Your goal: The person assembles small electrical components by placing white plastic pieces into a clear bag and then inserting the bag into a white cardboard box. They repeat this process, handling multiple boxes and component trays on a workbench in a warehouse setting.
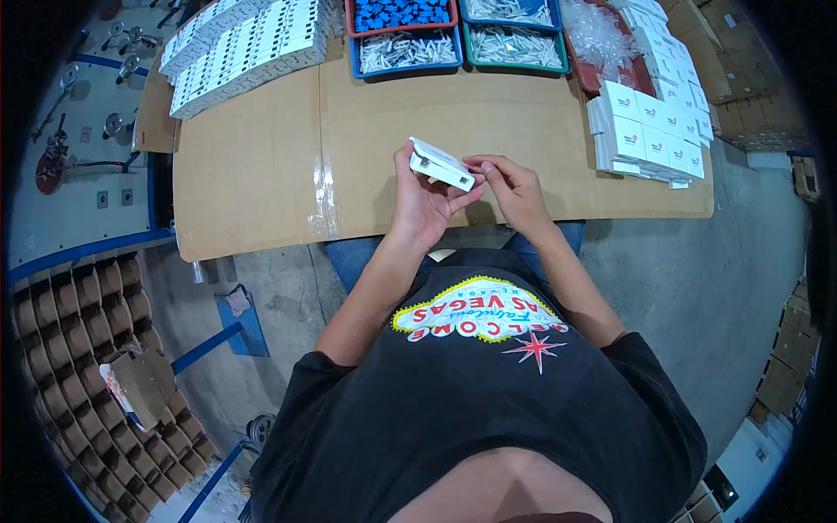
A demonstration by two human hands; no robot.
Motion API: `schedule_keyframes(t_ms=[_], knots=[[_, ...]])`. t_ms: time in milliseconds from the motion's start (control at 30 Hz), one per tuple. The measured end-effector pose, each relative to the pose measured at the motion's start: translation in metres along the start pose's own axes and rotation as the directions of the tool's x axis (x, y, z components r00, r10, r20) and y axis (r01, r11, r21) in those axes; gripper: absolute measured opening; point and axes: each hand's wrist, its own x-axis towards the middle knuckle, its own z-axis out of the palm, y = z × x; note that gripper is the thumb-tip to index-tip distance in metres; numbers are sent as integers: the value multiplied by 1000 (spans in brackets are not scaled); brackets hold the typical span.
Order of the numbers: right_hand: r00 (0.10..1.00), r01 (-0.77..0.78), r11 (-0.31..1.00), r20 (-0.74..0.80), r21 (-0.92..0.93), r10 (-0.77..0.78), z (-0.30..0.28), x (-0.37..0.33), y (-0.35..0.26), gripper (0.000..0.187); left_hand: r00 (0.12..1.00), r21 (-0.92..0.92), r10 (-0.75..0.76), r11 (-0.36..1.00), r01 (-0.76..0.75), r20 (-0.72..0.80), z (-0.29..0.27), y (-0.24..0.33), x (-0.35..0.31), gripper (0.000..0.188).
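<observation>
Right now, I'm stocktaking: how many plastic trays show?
5: a red tray holding blue pieces, a blue tray in front; to their right, a second blue tray, a green tray in front; rightmost, a second red tray. More may be hidden beyond view.

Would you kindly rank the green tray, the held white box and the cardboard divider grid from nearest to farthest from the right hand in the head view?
1. Held white box: just left of the right hand.
2. Green tray: ahead, near top.
3. Cardboard divider grid: lower left.
</observation>
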Motion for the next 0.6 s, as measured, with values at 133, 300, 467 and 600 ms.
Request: schedule_keyframes(t_ms=[133,300,467,600], knots=[[1000,-25,1000,-8,15,25,0,1,-1,27,962,155,270,952,-263,-27,-7,-14,6,66],[969,-246,925,51,290,241,-4,10,-12,39,562,598,703,241,-764,436,2,-13,0,81],[989,-107,973,125,204,82,-12,21,-32,52,631,644,482,165,-747,608,-2,-12,-3,106],[987,-86,991,144,101,71,-8,22,-54,53,613,583,527,248,-773,589,-1,-12,-4,103]])
